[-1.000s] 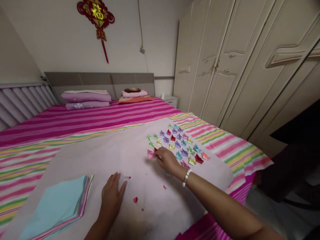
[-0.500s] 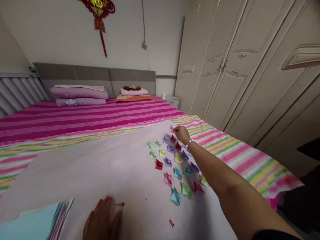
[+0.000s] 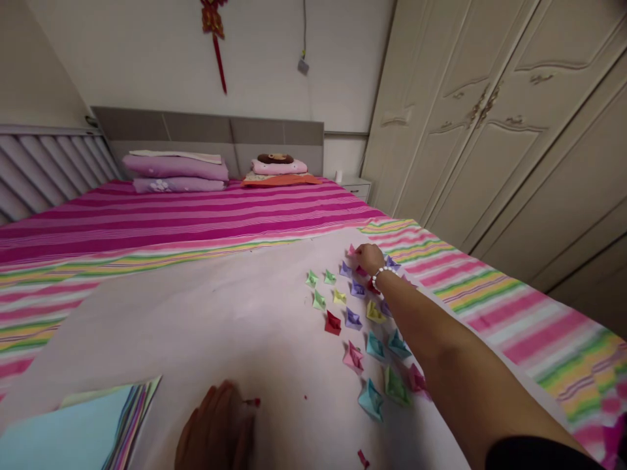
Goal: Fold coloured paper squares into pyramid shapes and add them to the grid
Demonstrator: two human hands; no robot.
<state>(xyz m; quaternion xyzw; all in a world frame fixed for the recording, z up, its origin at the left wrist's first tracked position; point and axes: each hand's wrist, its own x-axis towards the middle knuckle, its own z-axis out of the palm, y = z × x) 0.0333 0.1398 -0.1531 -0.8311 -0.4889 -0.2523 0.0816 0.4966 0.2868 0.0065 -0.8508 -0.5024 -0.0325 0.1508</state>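
My right hand (image 3: 371,258) reaches to the far side of a group of folded paper boats, its fingers pinched on a small pink paper boat (image 3: 351,250). Beneath my wrist and forearm some of the boats are hidden. Nearer to me stand a red boat (image 3: 332,322), a pink boat (image 3: 353,357), a blue boat (image 3: 371,399) and a green boat (image 3: 396,386). My left hand (image 3: 214,427) rests with fingers stretched out on the pale sheet (image 3: 196,326), beside a small red paper scrap (image 3: 251,402).
A stack of coloured paper (image 3: 73,427) lies at the lower left. Another red scrap (image 3: 363,459) sits near the bottom edge. The sheet covers part of a striped bed (image 3: 490,297). Folded bedding (image 3: 176,173) is by the headboard, and a wardrobe (image 3: 470,124) stands to the right.
The view has turned a little, so most things appear shifted right. My right hand and the pink boat have come slightly closer to the neighbouring purple boat. My left hand stays on the sheet.
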